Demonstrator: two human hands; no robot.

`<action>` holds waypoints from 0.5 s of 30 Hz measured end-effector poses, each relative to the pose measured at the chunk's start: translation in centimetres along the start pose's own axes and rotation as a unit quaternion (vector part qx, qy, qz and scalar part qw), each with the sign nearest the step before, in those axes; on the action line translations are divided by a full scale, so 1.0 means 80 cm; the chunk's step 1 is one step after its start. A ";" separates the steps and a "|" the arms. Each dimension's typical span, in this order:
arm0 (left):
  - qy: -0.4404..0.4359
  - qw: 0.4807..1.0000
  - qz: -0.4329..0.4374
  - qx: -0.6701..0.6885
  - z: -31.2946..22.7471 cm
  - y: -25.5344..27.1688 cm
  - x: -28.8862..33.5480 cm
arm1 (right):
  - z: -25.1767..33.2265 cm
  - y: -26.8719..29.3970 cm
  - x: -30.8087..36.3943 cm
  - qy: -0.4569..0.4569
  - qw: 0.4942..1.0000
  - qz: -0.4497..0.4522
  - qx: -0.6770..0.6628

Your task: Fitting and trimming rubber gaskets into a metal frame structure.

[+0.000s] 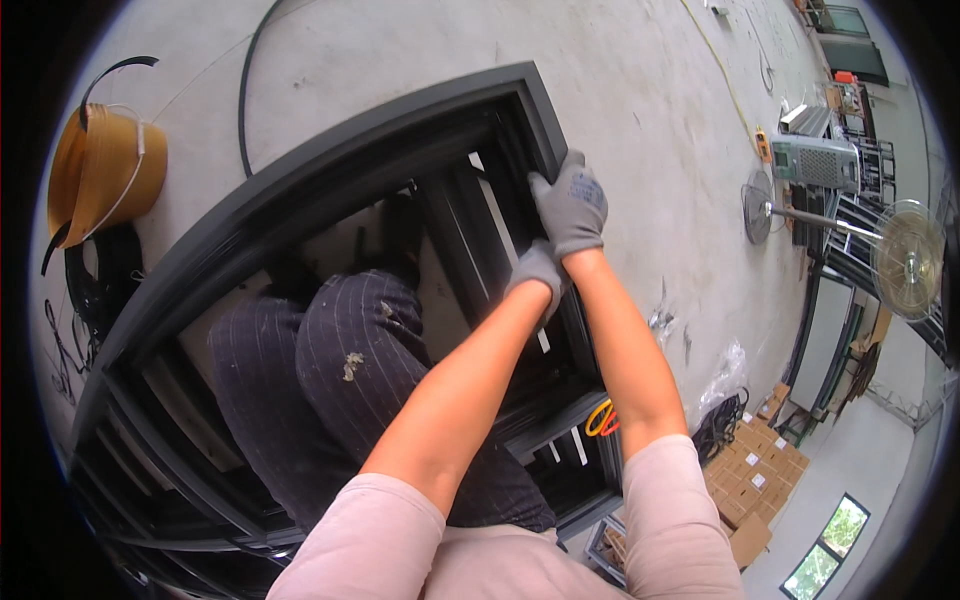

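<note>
A large black metal frame [330, 160] with slatted crosspieces surrounds my legs in their dark striped trousers [370, 330]. Both my hands wear grey work gloves. My right hand [573, 207] is closed around the frame's right side member, just below the far corner, with its thumb over the inner edge. Close below it, my left hand [539, 270] rests against the same member. Its fingers are partly hidden by my right wrist and the frame, so its grip does not show.
A yellow bucket [125, 175] lies at the left beside black cable. Orange and yellow rings [602, 419] hang near my right forearm. At the right stand a pedestal fan [908, 258], a grey machine [815, 163] and stacked cardboard boxes [755, 470]. Clear plastic wrap [728, 372] lies on the concrete floor [670, 130].
</note>
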State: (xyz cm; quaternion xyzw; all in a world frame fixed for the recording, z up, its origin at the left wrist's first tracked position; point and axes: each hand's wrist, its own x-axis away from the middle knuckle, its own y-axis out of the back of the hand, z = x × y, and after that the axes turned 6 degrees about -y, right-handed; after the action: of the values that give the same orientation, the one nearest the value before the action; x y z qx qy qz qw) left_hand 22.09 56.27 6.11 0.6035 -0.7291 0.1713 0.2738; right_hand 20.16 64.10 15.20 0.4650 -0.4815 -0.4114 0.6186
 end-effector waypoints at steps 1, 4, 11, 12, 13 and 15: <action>-0.062 0.998 0.011 -0.010 0.010 -0.002 -0.006 | 0.006 0.001 -0.001 0.018 0.999 -0.030 0.007; -0.090 0.993 0.022 -0.076 0.025 -0.014 -0.016 | 0.014 0.001 0.001 0.013 0.999 -0.044 0.015; -0.086 0.993 0.059 -0.058 0.066 -0.078 -0.049 | 0.045 -0.022 -0.016 0.022 0.999 0.007 0.048; -0.105 0.988 0.091 -0.060 0.006 -0.076 -0.021 | 0.006 -0.009 -0.028 -0.011 0.998 -0.003 0.061; -0.036 0.995 0.094 0.007 -0.028 -0.060 0.006 | -0.008 0.000 -0.031 -0.013 0.998 -0.023 0.062; -0.052 0.997 0.048 0.042 0.011 -0.039 0.018 | 0.032 -0.002 -0.022 0.007 0.999 -0.009 0.032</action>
State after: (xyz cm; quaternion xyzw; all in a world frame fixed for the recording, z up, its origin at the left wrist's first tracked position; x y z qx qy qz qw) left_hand 24.79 53.94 6.02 0.5872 -0.7625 0.1827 0.2012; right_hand 17.30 65.30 14.92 0.4917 -0.4862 -0.3977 0.6031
